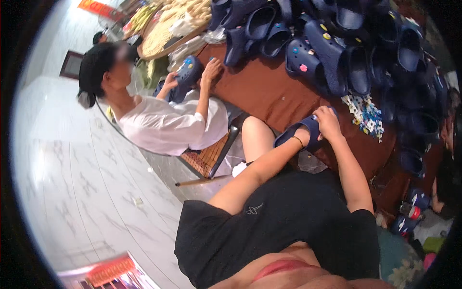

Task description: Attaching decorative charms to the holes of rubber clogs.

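Note:
A navy clog [312, 128] is in front of me at the near edge of the brown-covered table. My left hand [302, 133] reaches into its foot opening, so the fingers are hidden inside while the hand holds the shoe up. Over the toe end, my right hand [329, 124] grips the clog with bent fingers. A small pale spot shows by the right fingertips; I cannot tell whether it is a charm. Just right of that hand lies a pile of white, blue and yellow flower-shaped charms [364, 114].
Navy clogs [327, 58] are heaped across the back and right of the brown table cover [260, 89]. To the left, a person in a white shirt [168, 123] holds another clog [186, 79]. Behind them is a round tray of pale food [166, 36]. A bottle [410, 210] stands lower right.

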Available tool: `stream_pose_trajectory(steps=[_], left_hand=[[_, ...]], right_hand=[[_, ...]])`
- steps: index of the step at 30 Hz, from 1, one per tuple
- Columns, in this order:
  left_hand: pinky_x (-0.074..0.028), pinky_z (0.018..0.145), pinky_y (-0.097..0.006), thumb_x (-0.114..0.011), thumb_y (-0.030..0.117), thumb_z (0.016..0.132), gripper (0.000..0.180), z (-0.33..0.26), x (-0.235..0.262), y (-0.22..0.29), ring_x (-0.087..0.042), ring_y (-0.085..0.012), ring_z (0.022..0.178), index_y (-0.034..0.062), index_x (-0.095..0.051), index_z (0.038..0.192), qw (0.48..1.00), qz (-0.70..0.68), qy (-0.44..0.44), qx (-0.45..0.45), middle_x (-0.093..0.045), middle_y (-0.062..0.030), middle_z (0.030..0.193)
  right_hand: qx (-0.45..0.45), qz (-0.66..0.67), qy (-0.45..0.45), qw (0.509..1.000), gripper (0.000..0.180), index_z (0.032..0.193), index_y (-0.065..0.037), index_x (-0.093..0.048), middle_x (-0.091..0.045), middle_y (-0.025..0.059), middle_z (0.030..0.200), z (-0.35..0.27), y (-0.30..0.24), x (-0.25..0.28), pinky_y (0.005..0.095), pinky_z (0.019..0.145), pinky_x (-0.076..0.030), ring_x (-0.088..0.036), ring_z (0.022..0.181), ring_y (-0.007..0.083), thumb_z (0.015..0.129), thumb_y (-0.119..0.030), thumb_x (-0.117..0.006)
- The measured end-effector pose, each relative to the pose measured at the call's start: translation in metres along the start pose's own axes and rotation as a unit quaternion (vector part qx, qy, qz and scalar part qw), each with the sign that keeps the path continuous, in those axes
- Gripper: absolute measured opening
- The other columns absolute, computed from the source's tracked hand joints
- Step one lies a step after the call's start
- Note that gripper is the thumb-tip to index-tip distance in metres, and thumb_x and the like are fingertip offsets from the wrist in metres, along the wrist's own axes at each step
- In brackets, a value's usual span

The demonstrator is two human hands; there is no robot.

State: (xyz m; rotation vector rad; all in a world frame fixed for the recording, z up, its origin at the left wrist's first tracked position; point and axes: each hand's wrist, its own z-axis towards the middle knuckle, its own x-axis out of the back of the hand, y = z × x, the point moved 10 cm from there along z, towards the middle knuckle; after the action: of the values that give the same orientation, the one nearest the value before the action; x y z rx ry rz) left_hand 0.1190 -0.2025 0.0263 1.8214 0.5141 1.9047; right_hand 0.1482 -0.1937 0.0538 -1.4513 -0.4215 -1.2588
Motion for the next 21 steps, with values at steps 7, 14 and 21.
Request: stream_pose_trajectory(steps=[7,14,21], left_hand=[[-0.038,0.086,-0.037,-0.056,0.031,0.065,0.038,-0.007,-0.002,-0.027,-0.05,-0.0301,0.101,0.0076,-0.057,0.096,0.99,0.093,-0.082,0.067,-0.055,-0.0176,0.104],[-0.037,0.088,-0.037,-0.049,0.032,0.073,0.043,-0.002,-0.036,-0.05,-0.048,-0.0319,0.103,0.0021,-0.052,0.103,0.997,0.065,-0.03,0.019,-0.051,-0.0213,0.11],[-0.038,0.086,-0.037,-0.048,0.028,0.073,0.037,-0.007,-0.055,-0.06,-0.05,-0.0298,0.102,0.0055,-0.055,0.101,0.996,0.052,0.061,-0.027,-0.053,-0.0178,0.108]], right_hand=[[0.062,0.02,0.125,0.99,0.01,0.08,-0.005,-0.051,-0.051,0.0122,0.081,0.005,-0.018,0.013,0.0401,0.069,-0.04,-0.049,0.08,0.0315,0.07,-0.006,-0.051],[0.042,0.028,0.232,0.971,0.008,0.076,-0.007,-0.055,-0.053,0.0082,0.078,-0.011,-0.014,0.026,0.0348,0.068,-0.039,-0.052,0.078,0.0255,0.068,-0.008,-0.059],[-0.109,0.21,0.14,0.962,0.009,0.076,-0.004,-0.059,-0.058,0.0104,0.075,-0.014,0.013,0.013,0.0332,0.063,-0.044,-0.056,0.069,0.0263,0.069,-0.01,-0.061]])
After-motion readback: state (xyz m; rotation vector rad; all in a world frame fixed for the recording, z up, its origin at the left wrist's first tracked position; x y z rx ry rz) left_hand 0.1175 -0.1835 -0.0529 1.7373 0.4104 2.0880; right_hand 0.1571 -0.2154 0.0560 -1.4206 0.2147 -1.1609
